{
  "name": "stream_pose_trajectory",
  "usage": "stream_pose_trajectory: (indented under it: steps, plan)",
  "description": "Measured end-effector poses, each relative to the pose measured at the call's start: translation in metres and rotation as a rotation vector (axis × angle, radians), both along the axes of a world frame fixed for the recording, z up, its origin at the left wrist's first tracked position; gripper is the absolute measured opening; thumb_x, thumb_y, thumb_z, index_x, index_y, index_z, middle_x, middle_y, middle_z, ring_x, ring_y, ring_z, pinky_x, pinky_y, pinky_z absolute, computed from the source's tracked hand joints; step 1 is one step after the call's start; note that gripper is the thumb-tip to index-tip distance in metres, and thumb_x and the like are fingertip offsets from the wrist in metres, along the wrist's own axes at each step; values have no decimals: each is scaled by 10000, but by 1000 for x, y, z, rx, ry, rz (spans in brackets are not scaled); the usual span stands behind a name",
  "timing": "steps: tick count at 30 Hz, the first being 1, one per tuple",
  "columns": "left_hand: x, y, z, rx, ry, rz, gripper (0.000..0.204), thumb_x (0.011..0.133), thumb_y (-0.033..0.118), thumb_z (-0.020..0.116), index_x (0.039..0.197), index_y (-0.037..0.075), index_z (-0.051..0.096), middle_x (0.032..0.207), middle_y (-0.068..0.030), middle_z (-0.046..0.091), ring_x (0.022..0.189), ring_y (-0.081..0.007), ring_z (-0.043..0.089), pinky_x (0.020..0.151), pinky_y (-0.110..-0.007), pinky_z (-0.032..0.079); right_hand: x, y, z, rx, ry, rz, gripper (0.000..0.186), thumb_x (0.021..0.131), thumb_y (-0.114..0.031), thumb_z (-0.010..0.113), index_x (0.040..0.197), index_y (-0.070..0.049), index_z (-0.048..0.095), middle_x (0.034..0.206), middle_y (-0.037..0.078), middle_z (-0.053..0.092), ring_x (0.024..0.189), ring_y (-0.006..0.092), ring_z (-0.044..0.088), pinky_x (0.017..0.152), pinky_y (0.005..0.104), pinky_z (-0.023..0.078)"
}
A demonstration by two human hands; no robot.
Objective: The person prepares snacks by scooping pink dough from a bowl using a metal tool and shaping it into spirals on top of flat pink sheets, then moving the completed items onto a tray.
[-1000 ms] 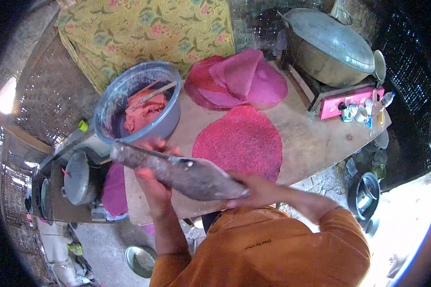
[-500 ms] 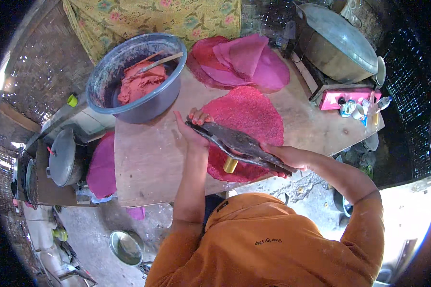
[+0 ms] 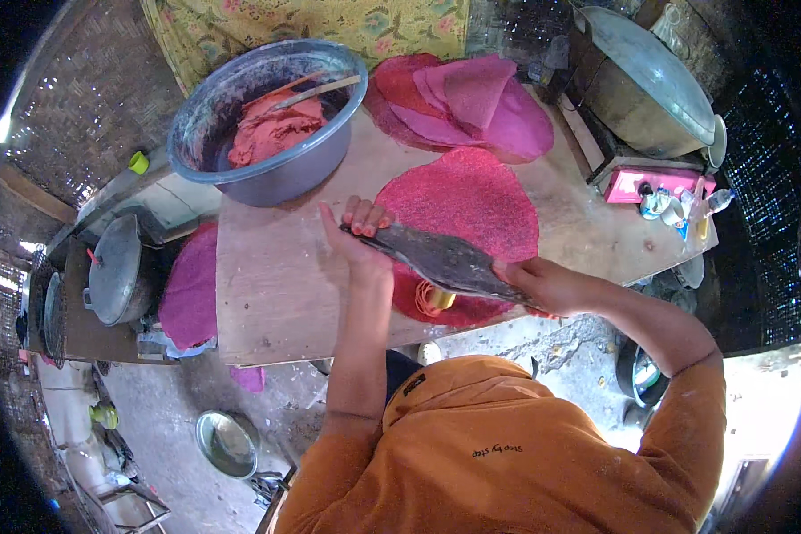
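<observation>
My left hand [image 3: 360, 233] and my right hand [image 3: 534, 283] grip opposite ends of a long dark press-like tool [image 3: 449, 258], held level above a round pink mat [image 3: 457, 196] on the wooden table [image 3: 267, 285]. A brass cylinder [image 3: 442, 298] shows under the tool's middle, partly hidden, with thin orange strands [image 3: 423, 295] in loops beside it over the mat. A blue-grey tub [image 3: 267, 182] at back left holds pink dough [image 3: 271, 129], with sticks resting in it.
Stacked pink and red sheets [image 3: 516, 120] lie at the back. A lidded pot [image 3: 641, 80] and pink box [image 3: 623, 187] are at right. Another pot [image 3: 116, 271] and purple sheets [image 3: 187, 294] sit at left. A metal basin [image 3: 227, 440] is on the floor.
The tool, earlier held more tilted at the left, moved right over the mat and turned, showing the brass cylinder. Orange strands now show beneath it. The view has shifted, so surroundings appear higher.
</observation>
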State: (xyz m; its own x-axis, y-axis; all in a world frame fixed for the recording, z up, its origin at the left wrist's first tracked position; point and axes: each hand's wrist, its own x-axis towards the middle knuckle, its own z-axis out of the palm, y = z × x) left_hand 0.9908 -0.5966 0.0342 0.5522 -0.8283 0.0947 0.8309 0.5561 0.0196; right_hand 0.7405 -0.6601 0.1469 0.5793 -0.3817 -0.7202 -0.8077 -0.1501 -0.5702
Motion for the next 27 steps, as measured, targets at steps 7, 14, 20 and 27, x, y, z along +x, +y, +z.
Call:
stream_pose_trajectory:
  steps: [7, 14, 20, 27]
  plan:
    - [16, -12, 16, -139, -88, -2, 472, 917, 508, 373, 555, 205, 360, 420, 90, 302, 349, -56, 304, 475, -238, 344, 8, 4, 2, -310, -228, 57, 685, 918, -595, 310, 893, 17, 616, 643, 106, 559, 657, 197, 555, 636, 363, 446]
    - [-5, 6, 21, 52, -33, 21, 536, 898, 595, 344, 536, 200, 346, 398, 89, 297, 332, -59, 306, 420, -227, 336, -4, 15, 13, -177, -139, 26, 633, 930, -551, 344, 893, 20, 616, 673, 134, 576, 679, 203, 559, 652, 371, 446]
    - [4, -23, -4, -214, -92, -64, 512, 904, 557, 343, 532, 205, 345, 398, 88, 328, 346, -51, 341, 470, -247, 366, -8, -1, -17, -375, -113, 62, 601, 929, -530, 371, 915, 19, 614, 666, 167, 574, 653, 245, 572, 640, 390, 448]
    - [6, -17, 39, 38, -241, -134, 525, 903, 580, 328, 740, 123, 528, 613, -18, 534, 590, -160, 528, 656, -332, 456, -6, -6, -49, -501, -327, -6, 553, 926, -505, 399, 921, 4, 615, 710, 206, 603, 676, 326, 600, 639, 438, 440]
